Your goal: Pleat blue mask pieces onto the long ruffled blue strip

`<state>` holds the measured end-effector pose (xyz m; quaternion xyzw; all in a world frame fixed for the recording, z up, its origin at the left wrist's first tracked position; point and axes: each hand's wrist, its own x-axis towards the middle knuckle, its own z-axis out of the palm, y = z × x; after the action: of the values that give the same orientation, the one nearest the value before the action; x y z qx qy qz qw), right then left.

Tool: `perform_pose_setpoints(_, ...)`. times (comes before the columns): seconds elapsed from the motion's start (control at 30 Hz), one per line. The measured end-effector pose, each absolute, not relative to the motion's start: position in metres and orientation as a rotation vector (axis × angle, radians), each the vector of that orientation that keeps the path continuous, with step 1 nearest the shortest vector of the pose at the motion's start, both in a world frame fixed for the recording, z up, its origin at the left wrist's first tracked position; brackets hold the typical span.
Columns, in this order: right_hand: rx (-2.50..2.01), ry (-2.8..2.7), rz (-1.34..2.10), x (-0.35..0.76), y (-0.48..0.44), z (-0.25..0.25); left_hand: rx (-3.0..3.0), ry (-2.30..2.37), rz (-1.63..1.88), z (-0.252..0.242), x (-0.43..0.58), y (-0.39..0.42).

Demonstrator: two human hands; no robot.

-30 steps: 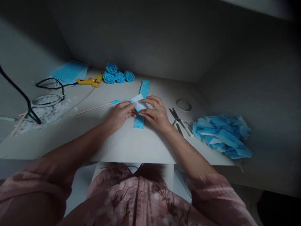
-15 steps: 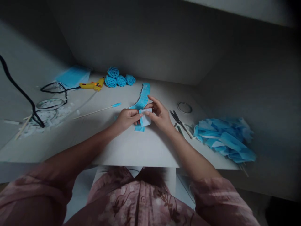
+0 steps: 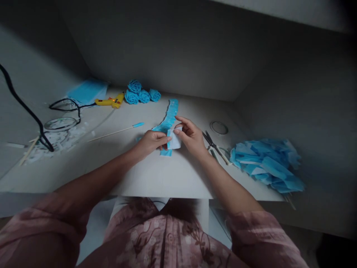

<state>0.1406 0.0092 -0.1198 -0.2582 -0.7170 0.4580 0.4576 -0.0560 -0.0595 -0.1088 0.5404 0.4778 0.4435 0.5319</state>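
Note:
Between my hands is a small piece of blue-and-white mask fabric (image 3: pixel 174 140), its white face turned up with a blue strip along the left edge. My left hand (image 3: pixel 152 143) pinches its left side between thumb and fingers. At the upper right edge, my right hand (image 3: pixel 191 136) grips it with the thumb on top, the index finger stretched out. Behind them a pleated blue fabric strip (image 3: pixel 170 115) lies on the table. Below the piece, the end of another blue strip (image 3: pixel 166 152) shows, partly hidden. A stick with a blue tip (image 3: pixel 138 124) lies left of my hands.
Several blue fabric roses (image 3: pixel 144 96) sit at the back, beside a yellow glue gun (image 3: pixel 110 101) and flat blue masks (image 3: pixel 87 91). Scissors (image 3: pixel 216 147), a tape ring (image 3: pixel 219 127) and a heap of blue fabric (image 3: pixel 266 163) are at right. White scraps (image 3: pixel 61 139) lie at left.
The fabric piece has shifted slightly right and lies flatter, showing more of its white face. My left thumb has moved a little along its edge; the right hand still grips it.

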Motion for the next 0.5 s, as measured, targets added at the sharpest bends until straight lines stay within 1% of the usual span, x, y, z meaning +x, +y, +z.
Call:
perform_pose_setpoints(0.17, -0.606, -1.881, 1.082, 0.1415, 0.0137, -0.1209, 1.334, 1.176, 1.041, -0.1078, -0.0538, -0.0605)
perform_pose_setpoints(0.33, -0.567, -1.883, 1.175, 0.1389, 0.0124, -0.1207, 1.463, 1.178, 0.969, -0.1093, -0.0525, -0.0623)
perform_pose_setpoints(0.5, -0.561, -1.858, 1.179, 0.1388, 0.0133, -0.1233, 1.547, 1.149, 0.95, -0.11, -0.0513, -0.063)
